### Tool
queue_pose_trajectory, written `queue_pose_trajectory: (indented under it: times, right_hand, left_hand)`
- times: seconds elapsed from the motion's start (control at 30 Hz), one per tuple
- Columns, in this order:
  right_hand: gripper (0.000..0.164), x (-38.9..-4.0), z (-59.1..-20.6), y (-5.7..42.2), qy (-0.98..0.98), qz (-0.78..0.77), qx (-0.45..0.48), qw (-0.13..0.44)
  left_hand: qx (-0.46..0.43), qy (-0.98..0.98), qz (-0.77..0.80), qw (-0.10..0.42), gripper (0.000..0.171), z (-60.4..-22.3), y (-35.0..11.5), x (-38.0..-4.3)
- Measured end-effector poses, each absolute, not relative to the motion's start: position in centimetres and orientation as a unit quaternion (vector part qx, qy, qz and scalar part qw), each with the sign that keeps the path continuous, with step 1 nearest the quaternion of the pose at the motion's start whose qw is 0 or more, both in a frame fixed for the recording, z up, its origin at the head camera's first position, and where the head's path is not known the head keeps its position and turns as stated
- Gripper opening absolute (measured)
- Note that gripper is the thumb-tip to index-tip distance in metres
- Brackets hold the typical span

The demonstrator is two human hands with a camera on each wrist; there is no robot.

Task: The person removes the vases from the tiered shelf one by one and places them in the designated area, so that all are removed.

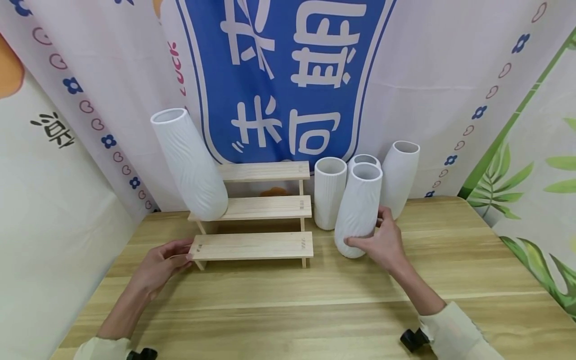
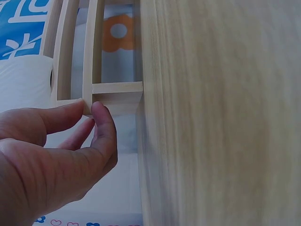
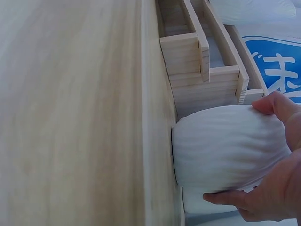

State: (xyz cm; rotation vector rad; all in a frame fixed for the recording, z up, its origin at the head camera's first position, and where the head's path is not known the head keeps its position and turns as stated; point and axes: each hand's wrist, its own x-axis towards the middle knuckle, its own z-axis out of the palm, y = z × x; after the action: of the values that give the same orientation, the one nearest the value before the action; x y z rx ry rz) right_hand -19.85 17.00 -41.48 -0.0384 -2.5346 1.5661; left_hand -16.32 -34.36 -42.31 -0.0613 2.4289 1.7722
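My left hand (image 1: 164, 262) is at the left end of a three-step wooden display stand (image 1: 252, 246). In the left wrist view, thumb and fingers pinch the corner of the stand's lowest board (image 2: 88, 70). My right hand (image 1: 380, 240) holds a white textured vase (image 1: 360, 210) low on its body, thumb on the near side. In the right wrist view, this vase (image 3: 225, 146) has its base at the tabletop, right of the stand. Whether the base touches the table is hard to tell. Another tall white vase (image 1: 191, 165) stands on the stand's left, at the middle step.
Behind the held vase are a ribbed white vase (image 1: 330, 195), a partly hidden white vase (image 1: 365, 159) and a tall smooth one (image 1: 400, 175). The wooden table (image 1: 288, 315) ends at a printed cloth backdrop (image 1: 405, 75). White cloth hangs at both sides.
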Motion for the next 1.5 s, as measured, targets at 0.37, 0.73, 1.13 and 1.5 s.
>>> queue_pose_trajectory:
  times: [0.37, 0.73, 1.13, 1.5]
  right_hand:
    - [0.105, -19.9, -41.7, 16.7, -0.843, 0.533, -0.014, 0.078]
    - [0.108, -19.9, -41.4, 16.7, -0.847, 0.528, -0.005, 0.063]
    - [0.088, -18.4, -37.4, 17.9, -0.828, 0.547, 0.041, 0.116]
    - [0.065, -15.7, -34.1, 17.5, -0.809, 0.557, 0.043, 0.181]
  left_hand:
    - [-0.023, 0.807, 0.586, 0.071, 0.059, -42.3, -34.3, -16.3]
    - [-0.020, 0.809, 0.583, 0.069, 0.058, -42.2, -34.3, -16.2]
    - [-0.014, 0.805, 0.590, 0.065, 0.058, -42.4, -34.5, -16.3]
    - [-0.015, 0.803, 0.592, 0.068, 0.058, -42.4, -34.5, -16.2]
